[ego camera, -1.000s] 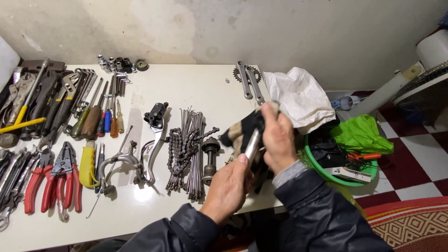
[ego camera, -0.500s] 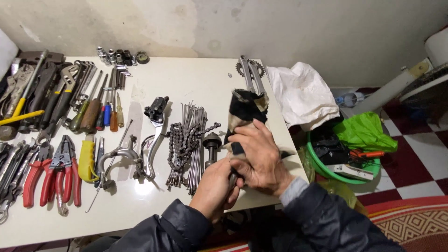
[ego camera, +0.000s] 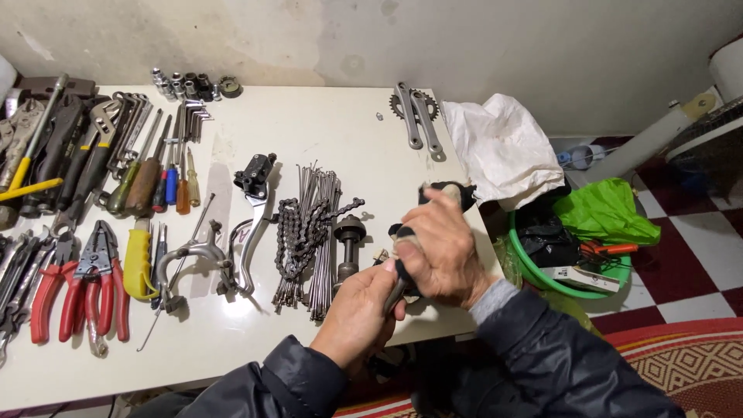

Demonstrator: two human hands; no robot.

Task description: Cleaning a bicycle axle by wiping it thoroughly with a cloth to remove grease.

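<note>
Whereas a second ago the part stood upright above the table edge, the right hand point(ego camera: 437, 248) has now come down over it, fingers closed round a black rag point(ego camera: 445, 193) wrapped about the metal part point(ego camera: 396, 292); the left hand point(ego camera: 360, 310) grips the part's lower end from below. Both sit at the table point(ego camera: 340, 139) front edge, just right of the hub point(ego camera: 348, 240), spokes point(ego camera: 317, 224) and chain point(ego camera: 298, 224); judged: wiping in hand, part nearly hidden.

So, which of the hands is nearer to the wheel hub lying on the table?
Left. The left hand sits just below and right of the wheel hub, almost touching it. The right hand is farther right, wrapped around a black grip.
</note>
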